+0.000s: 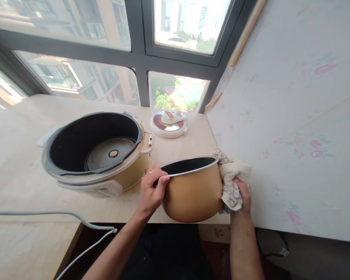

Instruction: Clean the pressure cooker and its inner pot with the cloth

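A gold inner pot with a dark inside and a silver rim is tilted near the counter's front edge. My left hand grips its rim on the left side, thumb on the outside. At the pot's right side, my right hand is closed round a crumpled cream cloth with grey markings, which presses against the outer wall. Left of the pot stands the electric pressure cooker body, lidless, its black cavity and round heating plate showing. The cooker's lid lies by the window.
A grey-framed window runs behind the pale wooden counter. Floral-papered wall rises close on the right. A white cord crosses the left front edge. Below the counter are a cardboard box and a black cable.
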`<state>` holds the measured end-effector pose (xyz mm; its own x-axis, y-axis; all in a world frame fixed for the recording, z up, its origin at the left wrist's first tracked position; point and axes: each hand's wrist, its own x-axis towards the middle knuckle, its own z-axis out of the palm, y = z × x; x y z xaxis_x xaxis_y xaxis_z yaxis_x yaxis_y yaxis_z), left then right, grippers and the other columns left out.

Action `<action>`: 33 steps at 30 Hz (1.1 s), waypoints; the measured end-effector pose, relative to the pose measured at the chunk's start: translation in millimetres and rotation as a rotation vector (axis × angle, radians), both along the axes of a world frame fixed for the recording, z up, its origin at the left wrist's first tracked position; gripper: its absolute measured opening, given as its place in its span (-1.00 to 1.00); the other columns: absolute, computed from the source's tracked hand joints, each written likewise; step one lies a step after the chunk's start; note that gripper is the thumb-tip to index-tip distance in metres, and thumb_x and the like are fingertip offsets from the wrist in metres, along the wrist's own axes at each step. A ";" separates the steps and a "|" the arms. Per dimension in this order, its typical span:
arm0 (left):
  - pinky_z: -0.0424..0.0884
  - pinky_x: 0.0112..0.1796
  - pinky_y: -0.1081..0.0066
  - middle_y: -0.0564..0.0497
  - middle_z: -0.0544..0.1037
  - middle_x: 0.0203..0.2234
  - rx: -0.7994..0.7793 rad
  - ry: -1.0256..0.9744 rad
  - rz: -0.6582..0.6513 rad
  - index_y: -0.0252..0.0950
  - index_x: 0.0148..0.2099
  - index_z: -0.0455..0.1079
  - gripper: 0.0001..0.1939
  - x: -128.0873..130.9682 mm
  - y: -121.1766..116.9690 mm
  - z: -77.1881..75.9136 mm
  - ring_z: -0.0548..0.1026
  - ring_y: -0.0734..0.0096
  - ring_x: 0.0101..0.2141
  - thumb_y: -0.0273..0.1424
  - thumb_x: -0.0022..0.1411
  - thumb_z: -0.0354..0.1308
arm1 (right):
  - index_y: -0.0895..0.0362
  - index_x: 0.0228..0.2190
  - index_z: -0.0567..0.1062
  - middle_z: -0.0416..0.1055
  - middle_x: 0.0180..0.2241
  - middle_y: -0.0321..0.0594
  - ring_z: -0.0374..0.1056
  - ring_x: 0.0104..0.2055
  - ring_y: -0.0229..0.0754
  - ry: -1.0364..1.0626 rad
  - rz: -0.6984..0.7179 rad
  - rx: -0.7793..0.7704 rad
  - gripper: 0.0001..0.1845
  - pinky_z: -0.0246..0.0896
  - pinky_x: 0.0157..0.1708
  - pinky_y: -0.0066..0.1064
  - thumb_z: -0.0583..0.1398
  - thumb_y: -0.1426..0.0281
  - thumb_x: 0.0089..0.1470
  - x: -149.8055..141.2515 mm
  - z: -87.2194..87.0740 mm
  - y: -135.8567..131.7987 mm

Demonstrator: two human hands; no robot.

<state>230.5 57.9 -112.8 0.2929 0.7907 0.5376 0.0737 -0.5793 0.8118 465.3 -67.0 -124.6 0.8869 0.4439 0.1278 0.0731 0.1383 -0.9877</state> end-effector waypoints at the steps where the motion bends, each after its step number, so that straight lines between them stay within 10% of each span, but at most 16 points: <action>1: 0.20 -0.35 0.24 0.06 0.33 -0.64 0.025 0.014 0.004 -0.20 -0.49 0.33 -0.49 2.3 -1.9 2.6 0.27 0.34 -0.49 -0.03 0.43 -0.03 | 0.11 -0.40 0.55 0.51 -0.43 -0.29 0.42 -0.39 -0.16 0.010 -0.048 0.020 -0.75 0.37 -0.39 -0.36 0.32 0.21 -0.11 -5.8 4.2 -4.4; 16: 0.03 -0.29 0.17 0.08 0.38 -0.65 0.516 0.168 -0.010 -0.22 -0.44 0.34 -0.65 20.9 -25.0 5.3 0.28 0.36 -0.49 -0.23 0.41 0.06 | 0.08 -0.12 0.56 0.56 -0.12 -0.15 0.48 -0.14 0.02 -0.213 -0.377 -0.037 -0.51 0.41 -0.09 -0.17 0.44 0.23 -0.12 -74.7 -19.9 -53.2; 24: 0.02 -0.26 0.21 0.11 0.30 -0.65 0.630 0.201 -0.054 -0.25 -0.41 0.30 -0.67 2.8 -39.0 -13.5 0.23 0.38 -0.48 -0.28 0.43 0.06 | 0.12 -0.30 0.59 0.55 -0.35 -0.24 0.46 -0.26 -0.07 -0.142 -0.305 -0.032 -0.65 0.39 -0.23 -0.26 0.40 0.24 -0.18 -33.1 -20.7 -68.0; 33: 0.02 -0.27 0.22 0.13 0.27 -0.65 0.698 0.235 -0.050 -0.27 -0.43 0.30 -0.60 -6.8 -51.1 -29.4 0.20 0.42 -0.49 -0.21 0.47 0.02 | 0.16 -0.23 0.58 0.58 -0.29 -0.18 0.44 -0.29 -0.09 -0.333 -0.115 -0.196 -0.61 0.37 -0.20 -0.24 0.32 0.26 -0.15 38.2 -37.1 -18.6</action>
<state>223.7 6.8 -142.2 0.4890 0.2699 0.8295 0.1604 -0.9625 0.2186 503.5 -85.6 -161.7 0.8564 0.3890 0.3396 0.3979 -0.0781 -0.9141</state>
